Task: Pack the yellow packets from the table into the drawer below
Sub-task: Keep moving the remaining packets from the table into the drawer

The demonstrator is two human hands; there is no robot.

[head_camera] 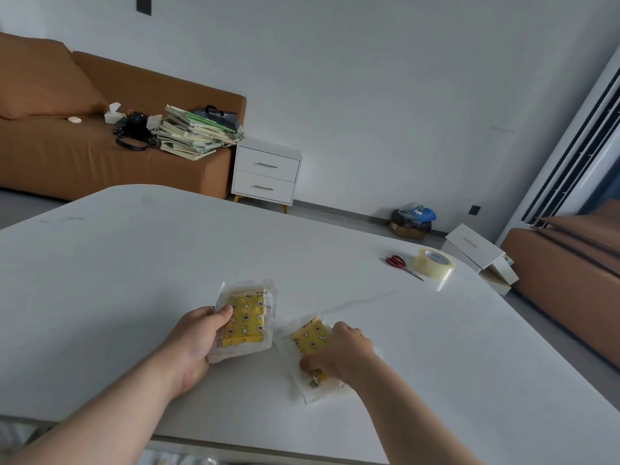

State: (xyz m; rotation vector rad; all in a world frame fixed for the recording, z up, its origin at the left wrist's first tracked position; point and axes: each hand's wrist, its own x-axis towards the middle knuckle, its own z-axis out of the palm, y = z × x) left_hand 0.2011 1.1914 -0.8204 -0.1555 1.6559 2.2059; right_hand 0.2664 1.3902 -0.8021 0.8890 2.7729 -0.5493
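Observation:
Two yellow packets in clear wrappers lie near the front of the white table. My left hand grips the left edge of the left yellow packet, thumb on top, and the packet looks slightly raised. The right yellow packet lies flat, and my right hand rests on it with fingers curled on its lower part, covering much of it. No drawer under the table is visible; only a blurred strip shows below the front edge.
Red-handled scissors and a roll of clear tape lie at the table's far right. Beyond stand a brown sofa with piled books, a white two-drawer nightstand, and white boxes on the floor.

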